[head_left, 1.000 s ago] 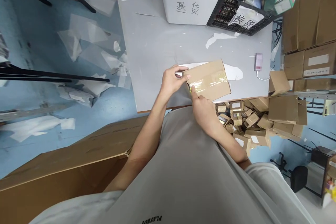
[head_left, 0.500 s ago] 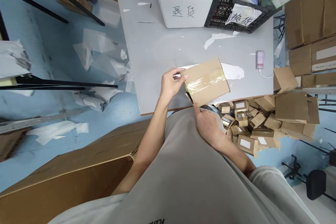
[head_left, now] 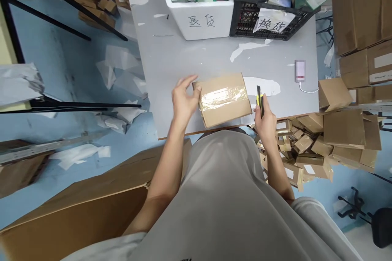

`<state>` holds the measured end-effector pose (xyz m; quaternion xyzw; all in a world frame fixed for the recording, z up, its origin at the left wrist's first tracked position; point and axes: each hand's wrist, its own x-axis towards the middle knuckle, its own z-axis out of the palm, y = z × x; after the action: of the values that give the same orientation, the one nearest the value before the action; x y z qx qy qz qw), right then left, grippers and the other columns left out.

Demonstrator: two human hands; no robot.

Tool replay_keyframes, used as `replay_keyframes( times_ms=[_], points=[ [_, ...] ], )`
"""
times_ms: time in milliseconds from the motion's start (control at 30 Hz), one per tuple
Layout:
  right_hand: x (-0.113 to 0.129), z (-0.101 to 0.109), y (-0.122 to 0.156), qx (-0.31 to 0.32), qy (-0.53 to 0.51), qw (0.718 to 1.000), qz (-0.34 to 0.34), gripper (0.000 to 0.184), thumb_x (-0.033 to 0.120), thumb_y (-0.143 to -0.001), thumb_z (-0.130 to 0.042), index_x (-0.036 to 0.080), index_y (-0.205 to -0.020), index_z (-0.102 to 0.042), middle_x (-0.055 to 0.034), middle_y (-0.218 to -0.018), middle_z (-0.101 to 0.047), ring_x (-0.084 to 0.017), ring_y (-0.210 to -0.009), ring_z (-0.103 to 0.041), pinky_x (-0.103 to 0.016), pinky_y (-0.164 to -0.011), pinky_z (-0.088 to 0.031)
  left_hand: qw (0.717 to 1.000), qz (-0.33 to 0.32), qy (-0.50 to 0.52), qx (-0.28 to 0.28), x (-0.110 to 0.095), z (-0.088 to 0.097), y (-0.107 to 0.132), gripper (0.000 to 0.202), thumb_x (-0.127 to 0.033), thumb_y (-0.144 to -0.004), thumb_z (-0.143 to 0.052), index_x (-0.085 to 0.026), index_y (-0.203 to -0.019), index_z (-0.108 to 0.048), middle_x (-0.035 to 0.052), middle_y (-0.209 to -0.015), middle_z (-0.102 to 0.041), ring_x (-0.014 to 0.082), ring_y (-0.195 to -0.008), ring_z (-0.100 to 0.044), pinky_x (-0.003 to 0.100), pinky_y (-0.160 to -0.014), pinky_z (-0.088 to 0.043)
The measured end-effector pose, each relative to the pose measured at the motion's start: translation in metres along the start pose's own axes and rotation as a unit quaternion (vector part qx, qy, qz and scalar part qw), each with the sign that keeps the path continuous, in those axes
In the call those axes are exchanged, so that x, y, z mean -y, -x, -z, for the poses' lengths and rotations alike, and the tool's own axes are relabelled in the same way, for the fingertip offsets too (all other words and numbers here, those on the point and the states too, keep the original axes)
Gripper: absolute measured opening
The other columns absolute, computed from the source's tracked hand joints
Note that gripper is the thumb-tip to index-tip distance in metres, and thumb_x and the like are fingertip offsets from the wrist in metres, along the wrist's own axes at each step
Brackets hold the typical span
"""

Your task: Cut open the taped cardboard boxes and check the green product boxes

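Observation:
A taped brown cardboard box (head_left: 225,104) lies slightly turned near the front edge of the grey table, clear shiny tape running across its top. My left hand (head_left: 184,98) holds the box at its left end, thumb on the top corner and fingers around the far left edge. To the right of the box, my right hand (head_left: 266,121) is closed around a yellow and black utility knife (head_left: 260,102), its tip pointing away from me. The knife and box are apart. Beneath and beyond the box's right side lies a piece of white paper (head_left: 265,86).
A white foam bin (head_left: 208,24) and a black plastic crate (head_left: 245,18), both with green cartons, stand at the table's back. A phone (head_left: 300,71) with a cable lies at right. Many small boxes (head_left: 303,142) are heaped beyond the right edge; a large open carton (head_left: 92,212) stands lower left.
My right hand has moved right, from the box's near left corner to beyond its right end, and the utility knife now shows in it. The left hand stays at the box's left end.

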<state>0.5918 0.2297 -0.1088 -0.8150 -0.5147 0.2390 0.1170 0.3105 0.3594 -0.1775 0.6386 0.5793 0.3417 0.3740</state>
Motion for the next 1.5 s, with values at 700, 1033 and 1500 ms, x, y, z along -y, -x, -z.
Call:
replay_keyframes(
  times_ms=[700,1033,1500],
  points=[
    [0.025,0.014,-0.022,0.140,0.079,0.986,0.037,0.065,0.022,-0.117,-0.034,0.014,-0.182,-0.037,-0.0175,-0.138,-0.083,-0.030,-0.107,-0.083,-0.035,-0.092,-0.061,0.957,-0.181,-0.150,0.170,-0.059,-0.095,0.026,0.038,-0.033,-0.117,-0.052,-0.028,-0.150,-0.070,0.0115,-0.164,-0.068,0.0339,-0.168,-0.049,0.071,-0.142,-0.030],
    [0.070,0.019,-0.008,0.169,0.233,0.958,-0.006,0.074,0.013,-0.116,-0.037,0.022,-0.187,-0.020,-0.0215,-0.144,-0.077,-0.025,-0.102,-0.086,-0.031,-0.087,-0.065,0.957,-0.184,-0.149,0.170,-0.054,-0.098,0.027,0.040,-0.032,-0.119,-0.047,-0.025,-0.150,-0.071,0.0129,-0.166,-0.067,0.0345,-0.168,-0.048,0.071,-0.143,-0.030],
    [0.069,0.023,0.030,0.176,0.325,0.929,-0.035,0.073,0.011,-0.114,-0.042,0.021,-0.184,-0.027,-0.0172,-0.118,-0.083,-0.021,-0.094,-0.086,-0.022,-0.075,-0.059,0.958,-0.180,-0.153,0.164,-0.055,-0.100,0.031,0.041,-0.030,-0.120,-0.045,-0.024,-0.153,-0.068,0.0127,-0.168,-0.065,0.0307,-0.171,-0.044,0.066,-0.144,-0.029]
  ],
)
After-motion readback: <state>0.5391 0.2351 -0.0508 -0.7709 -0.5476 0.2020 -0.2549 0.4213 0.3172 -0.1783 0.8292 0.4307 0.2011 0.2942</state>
